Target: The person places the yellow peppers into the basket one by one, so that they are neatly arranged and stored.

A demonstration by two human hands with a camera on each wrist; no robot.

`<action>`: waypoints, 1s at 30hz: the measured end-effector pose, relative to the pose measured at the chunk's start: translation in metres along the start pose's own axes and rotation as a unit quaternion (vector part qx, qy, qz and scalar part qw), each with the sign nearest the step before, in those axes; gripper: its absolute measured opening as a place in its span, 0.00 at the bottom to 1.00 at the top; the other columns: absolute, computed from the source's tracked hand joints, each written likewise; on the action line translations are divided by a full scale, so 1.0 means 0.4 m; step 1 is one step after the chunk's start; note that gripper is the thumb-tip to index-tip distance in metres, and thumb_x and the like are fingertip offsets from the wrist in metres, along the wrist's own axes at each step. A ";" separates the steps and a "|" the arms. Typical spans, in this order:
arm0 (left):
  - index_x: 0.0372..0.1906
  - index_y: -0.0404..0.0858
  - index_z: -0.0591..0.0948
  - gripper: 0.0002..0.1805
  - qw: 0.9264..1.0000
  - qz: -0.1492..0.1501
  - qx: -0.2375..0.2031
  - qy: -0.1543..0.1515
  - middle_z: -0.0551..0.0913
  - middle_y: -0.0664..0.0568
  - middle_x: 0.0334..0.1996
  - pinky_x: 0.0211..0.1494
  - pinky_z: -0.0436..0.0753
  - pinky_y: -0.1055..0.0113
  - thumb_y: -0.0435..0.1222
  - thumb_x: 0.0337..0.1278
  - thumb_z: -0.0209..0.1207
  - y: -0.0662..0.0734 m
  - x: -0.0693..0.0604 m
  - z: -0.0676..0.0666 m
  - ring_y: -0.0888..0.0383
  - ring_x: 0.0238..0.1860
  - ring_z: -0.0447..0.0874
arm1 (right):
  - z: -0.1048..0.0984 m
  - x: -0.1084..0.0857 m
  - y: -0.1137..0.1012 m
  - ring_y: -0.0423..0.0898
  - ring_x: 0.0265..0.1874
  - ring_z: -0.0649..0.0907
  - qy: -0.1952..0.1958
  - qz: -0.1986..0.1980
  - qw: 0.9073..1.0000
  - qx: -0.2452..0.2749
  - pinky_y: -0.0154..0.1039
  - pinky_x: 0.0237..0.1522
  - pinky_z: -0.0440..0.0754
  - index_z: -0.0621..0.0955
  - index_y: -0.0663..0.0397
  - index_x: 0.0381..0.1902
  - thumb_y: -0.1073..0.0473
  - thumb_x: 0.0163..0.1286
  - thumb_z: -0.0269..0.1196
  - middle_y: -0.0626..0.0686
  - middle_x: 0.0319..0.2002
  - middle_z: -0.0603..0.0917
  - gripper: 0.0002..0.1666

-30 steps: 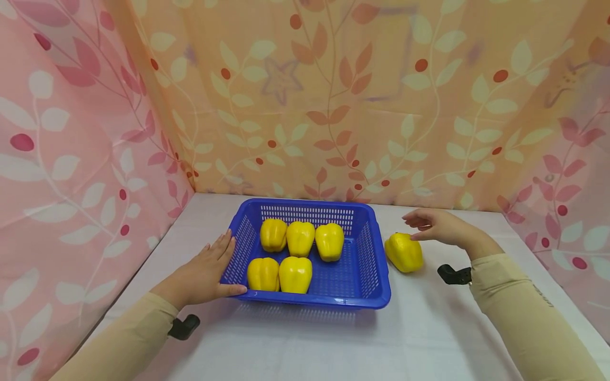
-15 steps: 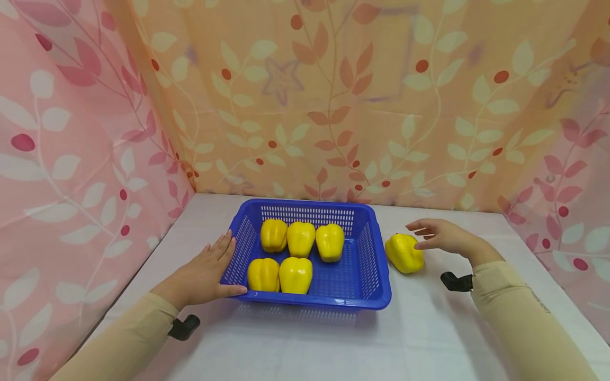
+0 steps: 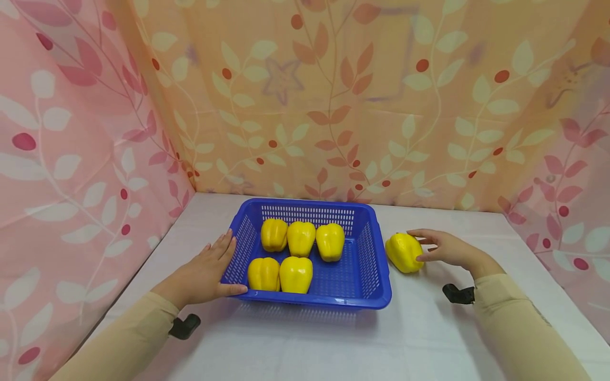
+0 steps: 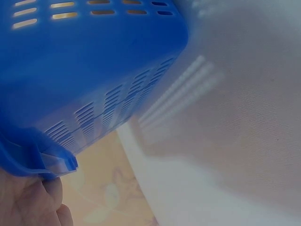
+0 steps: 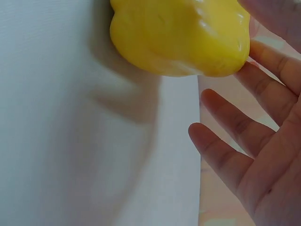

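A blue plastic basket (image 3: 329, 300) stands on the table, with several yellow bell peppers (image 3: 301, 239) inside in two rows. My left hand (image 3: 202, 272) rests on the basket's left rim, fingers straight and thumb at the near corner; the left wrist view shows fingertips (image 4: 51, 193) under the blue rim (image 4: 28, 160). Outside the basket, to its right, one yellow bell pepper (image 3: 404, 253) lies tilted on the table. Beside it is my right hand (image 3: 448, 250), fingers spread around its right side. In the right wrist view the fingers (image 5: 225, 155) are extended, and whether any touch the pepper (image 5: 183, 37) is unclear.
A white cloth covers the table (image 3: 295, 349). Patterned curtains (image 3: 333, 106) enclose the back and both sides. A black wrist camera mount (image 3: 458, 294) juts from the right sleeve, and another mount (image 3: 185, 326) from the left.
My right hand has lowered from above the loose pepper to its right side. The left hand, the basket and the peppers have stayed in place.
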State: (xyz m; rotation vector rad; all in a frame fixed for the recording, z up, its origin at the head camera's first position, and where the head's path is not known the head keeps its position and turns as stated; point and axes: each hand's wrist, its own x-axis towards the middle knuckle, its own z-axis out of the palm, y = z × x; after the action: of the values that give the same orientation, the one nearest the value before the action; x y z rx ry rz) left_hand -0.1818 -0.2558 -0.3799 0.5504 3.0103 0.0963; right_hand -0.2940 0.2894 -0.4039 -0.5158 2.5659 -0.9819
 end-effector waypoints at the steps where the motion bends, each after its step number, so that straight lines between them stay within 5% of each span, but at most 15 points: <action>1: 0.71 0.32 0.46 0.63 1.000 0.000 0.000 0.000 0.37 0.41 0.72 0.68 0.47 0.44 0.76 0.38 0.42 0.000 0.000 0.000 0.43 0.71 0.38 | 0.001 -0.003 0.000 0.65 0.59 0.67 0.001 -0.005 1.000 -0.004 0.58 0.55 0.70 0.64 0.52 0.66 0.50 0.55 0.67 0.63 0.65 0.63 0.43; 8: 0.70 0.32 0.47 0.64 1.000 0.004 0.003 0.003 0.38 0.40 0.72 0.68 0.47 0.44 0.76 0.38 0.41 0.001 -0.002 0.000 0.43 0.71 0.38 | 0.009 -0.020 0.002 0.66 0.57 0.69 0.015 -0.027 0.999 -0.012 0.59 0.54 0.70 0.65 0.56 0.65 0.52 0.55 0.67 0.65 0.63 0.65 0.42; 14: 0.70 0.31 0.47 0.63 1.000 0.007 0.002 0.006 0.39 0.39 0.71 0.68 0.48 0.44 0.76 0.38 0.42 0.004 -0.006 -0.005 0.42 0.71 0.39 | 0.030 -0.030 0.012 0.66 0.59 0.66 0.025 -0.012 1.000 0.000 0.61 0.54 0.69 0.58 0.51 0.69 0.51 0.52 0.69 0.64 0.67 0.58 0.50; 21: 0.70 0.31 0.47 0.63 1.000 0.004 0.004 0.004 0.38 0.40 0.72 0.68 0.48 0.44 0.76 0.38 0.41 0.006 -0.006 -0.007 0.42 0.71 0.39 | 0.057 -0.026 0.025 0.70 0.58 0.65 0.047 -0.053 0.997 -0.005 0.63 0.53 0.68 0.51 0.52 0.71 0.53 0.52 0.70 0.67 0.69 0.48 0.56; 30: 0.70 0.32 0.46 0.64 1.000 0.003 -0.001 0.002 0.38 0.40 0.72 0.68 0.48 0.44 0.76 0.38 0.42 0.004 -0.005 -0.006 0.43 0.71 0.39 | 0.081 -0.014 0.031 0.69 0.55 0.66 0.064 -0.053 0.997 0.005 0.60 0.54 0.69 0.52 0.57 0.70 0.54 0.49 0.72 0.68 0.67 0.50 0.57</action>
State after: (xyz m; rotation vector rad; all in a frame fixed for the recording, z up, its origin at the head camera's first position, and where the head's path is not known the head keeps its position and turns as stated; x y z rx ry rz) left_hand -0.1795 -0.2552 -0.3774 0.5586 3.0120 0.1015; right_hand -0.2775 0.2823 -0.4340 -0.6101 2.6679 -1.0956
